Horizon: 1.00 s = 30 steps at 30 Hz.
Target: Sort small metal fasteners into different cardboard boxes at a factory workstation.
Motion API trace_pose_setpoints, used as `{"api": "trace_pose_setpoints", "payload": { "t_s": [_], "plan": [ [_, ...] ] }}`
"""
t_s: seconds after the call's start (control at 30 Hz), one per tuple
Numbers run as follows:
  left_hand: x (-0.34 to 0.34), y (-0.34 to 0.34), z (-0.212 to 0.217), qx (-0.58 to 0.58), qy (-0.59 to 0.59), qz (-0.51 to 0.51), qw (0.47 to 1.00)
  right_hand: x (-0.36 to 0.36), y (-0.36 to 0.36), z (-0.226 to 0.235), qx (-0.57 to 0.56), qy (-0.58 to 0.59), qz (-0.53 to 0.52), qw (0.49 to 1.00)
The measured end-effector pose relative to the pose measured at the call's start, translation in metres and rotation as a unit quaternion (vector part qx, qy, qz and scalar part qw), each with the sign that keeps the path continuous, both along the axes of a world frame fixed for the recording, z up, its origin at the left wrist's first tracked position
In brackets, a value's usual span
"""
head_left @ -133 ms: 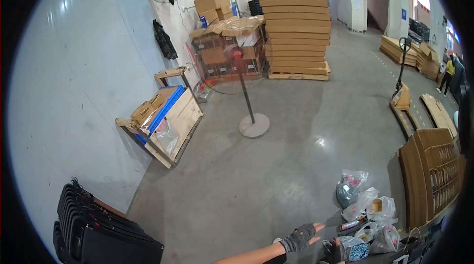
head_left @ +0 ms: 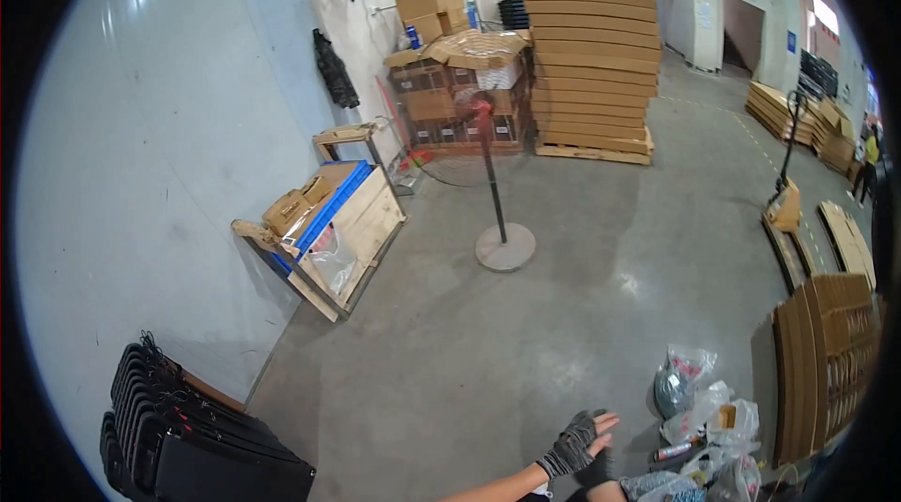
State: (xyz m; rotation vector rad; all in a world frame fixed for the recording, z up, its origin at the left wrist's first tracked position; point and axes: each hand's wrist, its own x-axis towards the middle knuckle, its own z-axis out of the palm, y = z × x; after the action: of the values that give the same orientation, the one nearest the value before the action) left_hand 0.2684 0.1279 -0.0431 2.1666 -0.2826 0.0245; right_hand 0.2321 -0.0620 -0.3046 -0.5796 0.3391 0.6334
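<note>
Barely anything shifts since a moment ago: the left hand (head_left: pixel 579 443), in a grey fingerless glove, hovers flat with fingers spread, holding nothing. Just beyond its fingertips sits the pile of plastic bags (head_left: pixel 706 418), crinkled, clear and white, with small items inside. For a clean pickup, I'd pinch a bag's gathered neck, not its slack side. The right hand isn't visible.
</note>
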Motion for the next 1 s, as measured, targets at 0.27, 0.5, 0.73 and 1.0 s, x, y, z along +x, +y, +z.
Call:
{"api": "trace_pose_setpoints", "payload": {
  "t_s": [0.27,0.5,0.73,1.0],
  "plan": [
    [0.008,0.312,-0.177,0.135,0.405,0.26,0.866,0.168,0.274,0.255,-0.199,-0.232,0.268,0.914],
    [-0.075,0.526,-0.295,0.117,0.361,0.364,0.851,0.352,0.492,0.161,-0.296,-0.264,0.431,0.81],
    [-0.031,0.611,-0.321,0.083,0.454,0.419,0.782,0.416,0.804,0.261,-0.164,-0.573,0.539,0.596],
    [0.058,0.895,-0.368,0.335,0.33,0.385,0.795,0.506,1.114,0.203,-0.199,-0.553,0.523,0.617]
  ]
}}
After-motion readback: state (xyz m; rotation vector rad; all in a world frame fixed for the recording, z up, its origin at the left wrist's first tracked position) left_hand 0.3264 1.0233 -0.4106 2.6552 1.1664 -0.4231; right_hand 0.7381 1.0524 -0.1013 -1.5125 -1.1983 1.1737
